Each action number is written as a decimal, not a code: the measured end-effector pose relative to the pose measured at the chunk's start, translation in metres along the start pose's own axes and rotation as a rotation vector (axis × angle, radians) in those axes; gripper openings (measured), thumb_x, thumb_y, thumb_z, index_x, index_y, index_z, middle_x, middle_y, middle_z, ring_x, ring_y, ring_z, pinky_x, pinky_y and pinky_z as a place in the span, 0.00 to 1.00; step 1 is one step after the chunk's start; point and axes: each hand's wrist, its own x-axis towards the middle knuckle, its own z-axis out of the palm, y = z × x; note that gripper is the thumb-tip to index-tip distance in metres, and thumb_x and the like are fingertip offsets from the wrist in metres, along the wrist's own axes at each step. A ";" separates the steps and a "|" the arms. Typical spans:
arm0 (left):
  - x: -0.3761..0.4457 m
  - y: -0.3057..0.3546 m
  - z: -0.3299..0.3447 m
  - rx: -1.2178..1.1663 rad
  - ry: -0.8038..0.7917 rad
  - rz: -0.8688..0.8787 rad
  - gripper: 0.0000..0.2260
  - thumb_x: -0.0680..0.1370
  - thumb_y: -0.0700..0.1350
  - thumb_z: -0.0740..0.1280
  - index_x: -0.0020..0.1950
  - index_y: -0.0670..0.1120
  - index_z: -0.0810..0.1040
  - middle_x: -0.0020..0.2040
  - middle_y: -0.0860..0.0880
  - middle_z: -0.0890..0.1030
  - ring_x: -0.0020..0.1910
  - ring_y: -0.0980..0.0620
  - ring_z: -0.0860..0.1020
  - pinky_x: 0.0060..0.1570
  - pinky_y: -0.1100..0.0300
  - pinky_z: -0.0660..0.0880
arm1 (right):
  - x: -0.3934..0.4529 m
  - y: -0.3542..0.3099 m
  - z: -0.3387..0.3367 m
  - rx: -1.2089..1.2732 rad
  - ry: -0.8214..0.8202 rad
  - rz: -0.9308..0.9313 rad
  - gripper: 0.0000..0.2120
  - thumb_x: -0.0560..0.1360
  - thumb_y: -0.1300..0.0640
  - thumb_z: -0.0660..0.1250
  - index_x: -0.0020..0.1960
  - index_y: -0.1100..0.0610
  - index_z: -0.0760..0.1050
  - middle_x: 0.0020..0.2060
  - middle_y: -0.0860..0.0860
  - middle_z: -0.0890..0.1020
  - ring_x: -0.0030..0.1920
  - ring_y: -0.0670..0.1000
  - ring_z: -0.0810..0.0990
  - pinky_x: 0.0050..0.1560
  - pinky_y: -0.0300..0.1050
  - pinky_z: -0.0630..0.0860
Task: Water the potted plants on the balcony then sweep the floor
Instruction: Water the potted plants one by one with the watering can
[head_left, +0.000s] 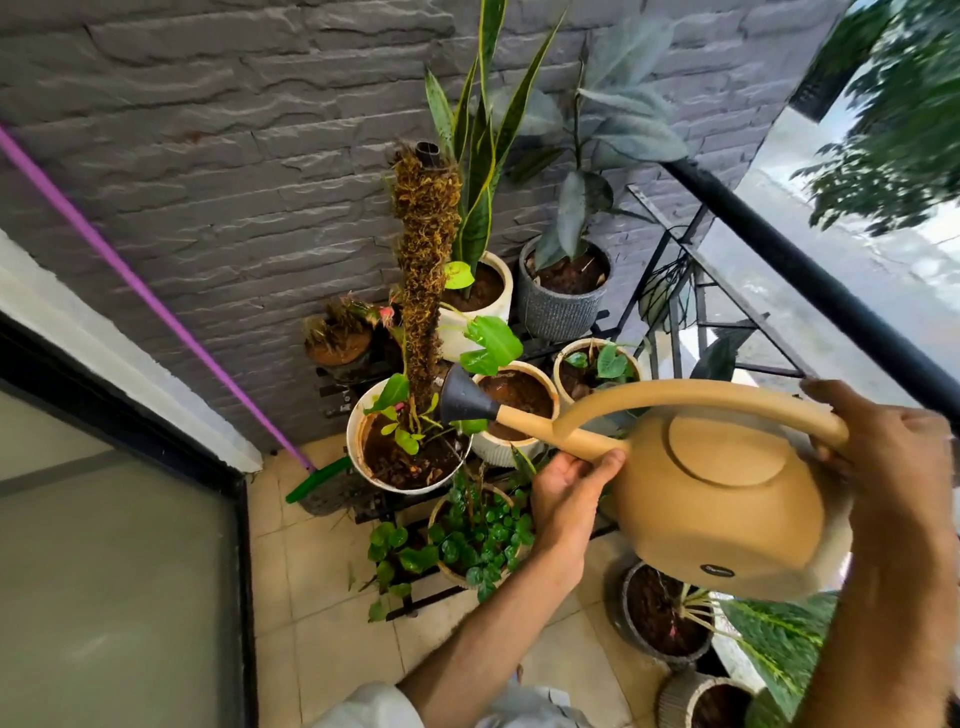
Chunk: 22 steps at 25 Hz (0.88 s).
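The right hand (883, 467) has its grip closed around the rear end of the arched handle of the tan watering can (722, 493), fingers curled over the top. The left hand (569, 493) cups the base of the spout from below, thumb pressed against it, grip half closed. The can is held tilted forward in the air, its dark rose (465, 400) hanging just above the wet soil of the white pot with the moss pole (408, 441). A broom (156, 306) with a purple handle leans against the grey brick wall (234, 156), its green head on the tiled floor (322, 597).
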 end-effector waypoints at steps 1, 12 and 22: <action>0.004 0.001 0.005 0.007 -0.027 -0.003 0.13 0.78 0.40 0.77 0.63 0.45 0.86 0.57 0.51 0.90 0.60 0.56 0.86 0.65 0.59 0.79 | -0.002 -0.003 -0.003 0.016 0.015 0.005 0.15 0.65 0.37 0.79 0.35 0.49 0.87 0.20 0.49 0.76 0.23 0.47 0.76 0.39 0.47 0.76; 0.017 -0.019 0.057 0.223 -0.083 -0.063 0.14 0.75 0.61 0.77 0.54 0.54 0.87 0.44 0.58 0.88 0.45 0.61 0.84 0.54 0.60 0.79 | 0.013 0.002 -0.061 0.127 0.131 0.188 0.23 0.56 0.31 0.80 0.44 0.44 0.89 0.44 0.59 0.87 0.45 0.56 0.82 0.60 0.66 0.81; 0.032 -0.044 0.156 0.256 -0.090 0.077 0.20 0.75 0.62 0.77 0.61 0.54 0.84 0.50 0.57 0.90 0.51 0.63 0.86 0.56 0.61 0.80 | 0.077 -0.016 -0.121 0.090 0.151 0.166 0.19 0.68 0.38 0.78 0.29 0.52 0.83 0.23 0.52 0.76 0.24 0.49 0.78 0.35 0.47 0.76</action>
